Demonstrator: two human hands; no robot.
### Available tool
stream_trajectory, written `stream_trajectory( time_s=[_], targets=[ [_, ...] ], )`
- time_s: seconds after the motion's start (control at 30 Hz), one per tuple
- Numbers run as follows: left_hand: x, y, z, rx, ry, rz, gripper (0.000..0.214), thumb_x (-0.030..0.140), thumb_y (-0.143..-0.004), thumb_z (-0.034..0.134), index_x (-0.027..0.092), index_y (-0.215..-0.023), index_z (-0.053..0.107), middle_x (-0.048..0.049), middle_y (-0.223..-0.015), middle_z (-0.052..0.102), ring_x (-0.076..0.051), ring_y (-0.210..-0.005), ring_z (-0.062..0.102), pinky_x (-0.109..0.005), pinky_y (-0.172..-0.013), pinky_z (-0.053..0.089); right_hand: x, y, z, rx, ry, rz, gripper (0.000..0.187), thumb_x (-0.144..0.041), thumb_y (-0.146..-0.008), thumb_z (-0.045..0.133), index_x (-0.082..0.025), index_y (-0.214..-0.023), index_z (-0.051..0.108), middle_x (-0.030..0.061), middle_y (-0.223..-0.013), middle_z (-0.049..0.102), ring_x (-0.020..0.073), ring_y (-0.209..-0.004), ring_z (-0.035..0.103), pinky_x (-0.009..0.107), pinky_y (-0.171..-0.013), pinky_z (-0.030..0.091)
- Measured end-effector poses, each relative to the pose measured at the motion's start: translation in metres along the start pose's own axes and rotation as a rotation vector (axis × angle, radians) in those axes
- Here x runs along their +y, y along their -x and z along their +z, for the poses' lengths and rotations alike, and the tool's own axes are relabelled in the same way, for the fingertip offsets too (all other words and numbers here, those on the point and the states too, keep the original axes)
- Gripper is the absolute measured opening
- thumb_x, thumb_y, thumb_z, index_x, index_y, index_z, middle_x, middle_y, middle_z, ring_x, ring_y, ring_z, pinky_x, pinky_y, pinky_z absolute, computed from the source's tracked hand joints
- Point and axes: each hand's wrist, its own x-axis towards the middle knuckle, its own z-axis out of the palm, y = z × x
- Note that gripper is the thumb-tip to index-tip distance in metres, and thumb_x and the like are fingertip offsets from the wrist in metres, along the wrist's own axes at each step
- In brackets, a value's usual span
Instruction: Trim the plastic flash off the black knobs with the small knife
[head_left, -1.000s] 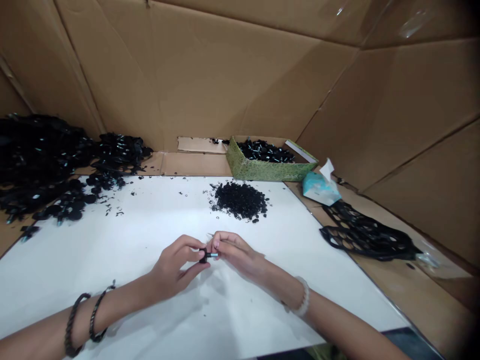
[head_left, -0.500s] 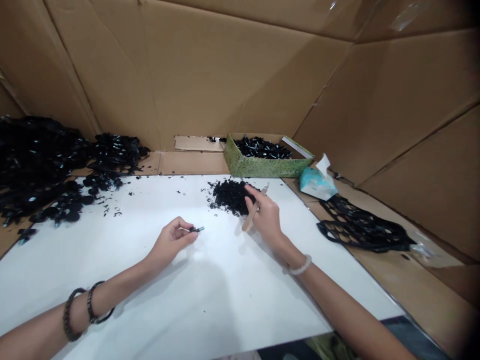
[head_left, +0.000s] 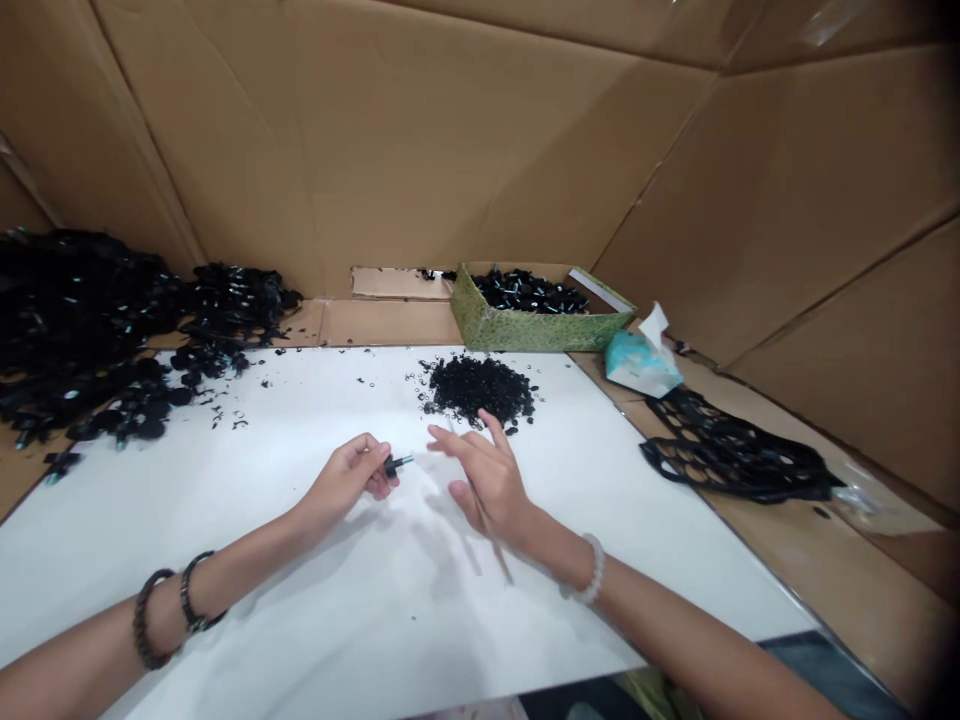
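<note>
My left hand [head_left: 346, 478] is shut on a small black plastic part with a metal screw end [head_left: 395, 464], which sticks out past the fingertips. My right hand [head_left: 486, 482] is a short way to its right, fingers spread, with a thin wooden stick [head_left: 489, 535] held along the palm and pointing down towards me. Just beyond my right fingertips lies a heap of small black rings [head_left: 478, 390] on the white board [head_left: 247, 560]. Neither hand touches the heap.
A green patterned box [head_left: 525, 332] of black parts with metal screws stands behind the board. To its right are a tissue box [head_left: 642, 365] and a black honeycomb plastic sheet [head_left: 720, 455]. A large black heap [head_left: 75, 330] lies at the left, with cardboard walls behind.
My right hand has moved back from the ring heap towards my left hand, and the stick now points down towards me. My left hand keeps the black part and has shifted slightly.
</note>
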Motion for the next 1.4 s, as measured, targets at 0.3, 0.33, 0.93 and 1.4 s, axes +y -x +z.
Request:
stream_trajectory(
  time_s=[0.3,0.33,0.93,1.4],
  targets=[
    [0.005,0.004,0.004,-0.016,-0.006,0.032,0.040,0.052,-0.073,0.060,0.019,-0.060,0.044,0.0026,-0.048,0.057,-0.014,-0.056,0.059,-0.023,-0.054,0.041,-0.015,0.011,0.015,0.074,0.061,-0.280,0.017,-0.009,-0.070,0.038,-0.021,-0.082,0.039,-0.0050,-0.060,0.053,0.0099,-0.046,0.042,0.035,-0.069,0.029],
    [0.005,0.004,0.004,-0.019,0.000,0.033,0.040,0.052,-0.073,0.061,0.019,-0.060,0.044,0.0029,-0.047,0.056,-0.014,-0.057,0.058,-0.023,-0.055,0.041,-0.016,0.010,0.015,0.079,0.074,-0.286,0.018,-0.009,-0.069,0.039,-0.021,-0.082,0.038,-0.0053,-0.060,0.052,0.0097,-0.046,0.041,0.035,-0.069,0.028],
    [0.005,0.004,0.004,-0.022,0.003,0.038,0.038,0.051,-0.072,0.062,0.019,-0.063,0.044,0.0046,-0.047,0.055,-0.012,-0.055,0.055,-0.024,-0.061,0.041,-0.016,0.009,0.019,0.122,0.128,-0.296,0.016,-0.006,-0.067,0.040,-0.019,-0.075,0.038,-0.0058,-0.058,0.049,0.0085,-0.048,0.036,0.033,-0.070,0.027],
    [0.007,0.004,0.002,-0.039,-0.040,0.019,0.037,0.051,-0.074,0.061,0.019,-0.067,0.045,0.0031,-0.052,0.057,-0.014,-0.063,0.057,-0.024,-0.062,0.039,-0.016,0.008,0.020,0.107,0.146,-0.300,0.014,-0.007,-0.069,0.040,-0.019,-0.076,0.038,-0.0055,-0.058,0.050,0.0083,-0.049,0.036,0.033,-0.070,0.027]
  ],
)
